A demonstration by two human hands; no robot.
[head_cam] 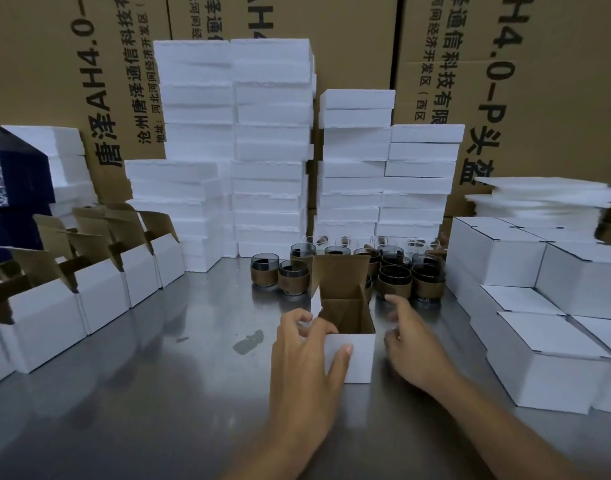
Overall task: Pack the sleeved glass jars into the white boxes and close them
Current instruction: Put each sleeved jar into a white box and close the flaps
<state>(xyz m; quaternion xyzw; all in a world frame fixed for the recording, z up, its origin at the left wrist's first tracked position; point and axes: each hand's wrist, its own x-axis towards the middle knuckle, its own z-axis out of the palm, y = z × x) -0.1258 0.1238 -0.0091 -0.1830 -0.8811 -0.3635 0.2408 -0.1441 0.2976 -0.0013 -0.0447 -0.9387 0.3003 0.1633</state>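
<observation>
Left hand [306,358] is seen gripping the near left corner of an open white box [357,358] at the middle of the metal table [158,375]: the thumb is laid on the white front face, the other fingers curled over the left edge. At the far left a dark blue printed box [20,174] is partly cut off by the frame. Beside it a row of open white boxes [99,292] is lined up along the table, their brown-lined flaps raised. Further right, tall stacks of white foam blocks [234,150] are piled against printed brown cartons [539,98] that fill the background. In front of those stacks the sleeved glass jars [293,280] are grouped upright on the table just behind the gripped box, dark glass in brown sleeves, some left of its raised lid and more to its right. The box's brown inside is exposed, its lid flap standing upright at the back. Just beside the box's right wall the right hand [413,348] is held with nothing in it, forefinger stretched out and the other fingers loosely bent; whether it touches the box cannot be told. At the right, closed white boxes [546,368] are stacked in stepped layers, and a pile of thin white foam sheets [546,199] is set behind them.
</observation>
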